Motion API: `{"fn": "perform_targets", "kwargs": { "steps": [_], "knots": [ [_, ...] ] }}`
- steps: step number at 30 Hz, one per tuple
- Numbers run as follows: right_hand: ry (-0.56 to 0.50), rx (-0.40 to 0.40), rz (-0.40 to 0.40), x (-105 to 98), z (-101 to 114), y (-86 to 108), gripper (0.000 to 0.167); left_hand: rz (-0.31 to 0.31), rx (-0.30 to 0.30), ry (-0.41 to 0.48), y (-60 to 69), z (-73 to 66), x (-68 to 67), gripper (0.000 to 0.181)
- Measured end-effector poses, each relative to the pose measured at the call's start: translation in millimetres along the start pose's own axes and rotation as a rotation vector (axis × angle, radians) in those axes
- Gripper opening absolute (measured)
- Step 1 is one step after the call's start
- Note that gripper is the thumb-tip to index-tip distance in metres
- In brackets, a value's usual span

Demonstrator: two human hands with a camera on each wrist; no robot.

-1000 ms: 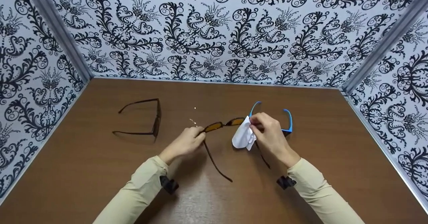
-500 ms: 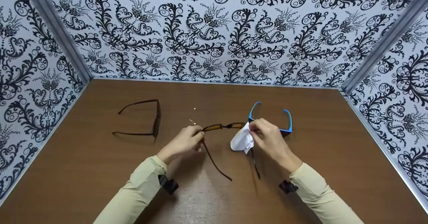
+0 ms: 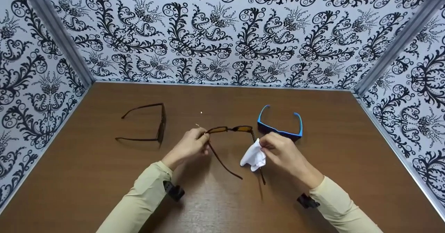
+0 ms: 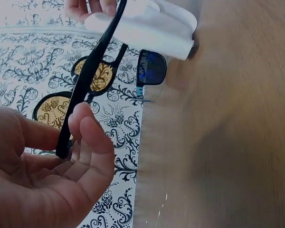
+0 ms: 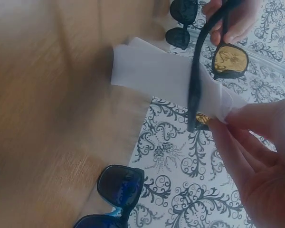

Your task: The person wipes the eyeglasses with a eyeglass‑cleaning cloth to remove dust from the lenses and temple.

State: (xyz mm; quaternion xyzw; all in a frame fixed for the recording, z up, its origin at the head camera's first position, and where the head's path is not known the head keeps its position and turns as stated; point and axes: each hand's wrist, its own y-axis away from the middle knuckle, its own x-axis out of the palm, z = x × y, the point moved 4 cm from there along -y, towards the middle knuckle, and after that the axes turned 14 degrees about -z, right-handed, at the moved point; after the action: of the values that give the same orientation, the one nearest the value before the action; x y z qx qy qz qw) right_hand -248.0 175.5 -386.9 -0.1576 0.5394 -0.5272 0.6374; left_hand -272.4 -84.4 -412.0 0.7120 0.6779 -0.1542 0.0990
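Dark-framed glasses with amber lenses are held above the table, both temples unfolded toward the person. My left hand pinches them at the left hinge corner; in the left wrist view, thumb and fingers close around that end of the frame. A white cloth hangs from the thumb and fingertips of my right hand, beside the right temple. In the right wrist view the cloth drapes behind the dark temple; whether it touches the temple I cannot tell.
Blue-armed sunglasses lie behind my right hand. Dark-framed glasses rest on the left side of the brown table. Small bright specks show near the middle. Patterned panels surround the table's back and sides.
My right hand has drawn the cloth down and toward the person, off the right lens to beside the temple. The blue-armed sunglasses are more exposed. My left hand has shifted slightly left.
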Motion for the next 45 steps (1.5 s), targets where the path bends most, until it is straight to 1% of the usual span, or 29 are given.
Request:
{"fn": "perform_targets", "kwargs": {
  "steps": [4,7,11,14,19,23,27,30,34,37,41,43,45],
  "knots": [
    [-0.034,-0.046,0.047,-4,6,2.1,0.033,-0.057,0.009,-0.017,-2.7,1.0,-3.9,0.020],
    [-0.051,-0.076,0.080,-7,9,2.6,0.033,-0.098,-0.011,-0.014,-3.7,2.0,-6.9,0.019],
    [-0.081,-0.061,0.123,-11,14,1.9,0.031,-0.131,-0.054,0.009,-3.3,3.4,-9.0,0.019],
    [-0.105,-0.038,0.143,-12,18,-0.3,0.030,-0.142,-0.068,0.017,-2.5,3.4,-9.0,0.019],
    [-0.118,-0.006,0.124,-7,26,-5.0,0.030,-0.140,-0.055,0.012,-1.3,3.2,-7.4,0.019],
    [-0.089,0.061,0.098,0,29,-7.1,0.035,-0.123,-0.049,0.030,-1.5,4.9,-4.4,0.018],
    [-0.076,0.107,0.072,7,29,-6.7,0.039,-0.121,-0.039,0.039,-1.2,3.8,-2.1,0.018],
    [-0.077,0.125,0.060,13,29,-4.6,0.035,-0.123,-0.037,0.044,0.0,1.4,-0.6,0.018],
    [-0.105,0.182,0.073,20,29,-1.7,0.022,-0.126,-0.035,0.057,1.6,-0.9,1.3,0.018],
    [-0.132,0.217,0.078,25,29,-1.2,0.015,-0.129,-0.029,0.062,2.6,-1.7,2.2,0.018],
    [-0.090,0.219,0.075,30,32,-3.1,0.013,-0.131,-0.009,0.063,3.4,-2.3,3.0,0.018],
    [-0.066,0.233,0.095,32,33,-4.8,0.013,-0.130,0.003,0.068,3.8,-3.0,3.7,0.018],
    [-0.078,0.264,0.133,35,34,-7.3,0.012,-0.128,0.007,0.075,4.1,-3.3,4.9,0.018]
  ]
}}
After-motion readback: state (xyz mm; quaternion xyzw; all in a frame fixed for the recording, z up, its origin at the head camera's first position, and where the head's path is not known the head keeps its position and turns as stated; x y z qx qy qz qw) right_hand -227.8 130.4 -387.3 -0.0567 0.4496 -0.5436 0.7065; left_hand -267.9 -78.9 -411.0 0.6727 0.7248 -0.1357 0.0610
